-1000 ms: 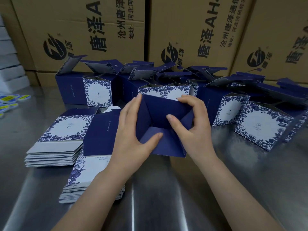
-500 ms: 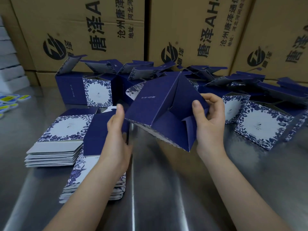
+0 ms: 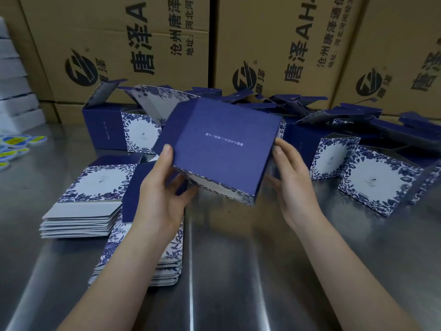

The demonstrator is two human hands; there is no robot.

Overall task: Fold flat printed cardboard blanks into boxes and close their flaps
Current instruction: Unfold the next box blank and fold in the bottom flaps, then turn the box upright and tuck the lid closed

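Partly folded navy box (image 3: 222,149) is held tilted above the steel table (image 3: 262,271). Left hand (image 3: 162,194) pinches its left edge, thumb on top and fingers beneath. Right hand (image 3: 293,187) pinches the right edge likewise. Judgement: this grip frees the flaps for closing. Flat blanks (image 3: 83,211) lie stacked at left.

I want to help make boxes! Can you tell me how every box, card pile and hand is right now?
Navy blue cardboard box: folded up, held in the air, tilted, far flap open.
Left hand: grips the box's left edge.
Right hand: grips its right edge.
Stacks of flat printed blanks: unfolded, lying on the steel table.
Blue-and-white folded boxes behind: standing, lid flaps open.
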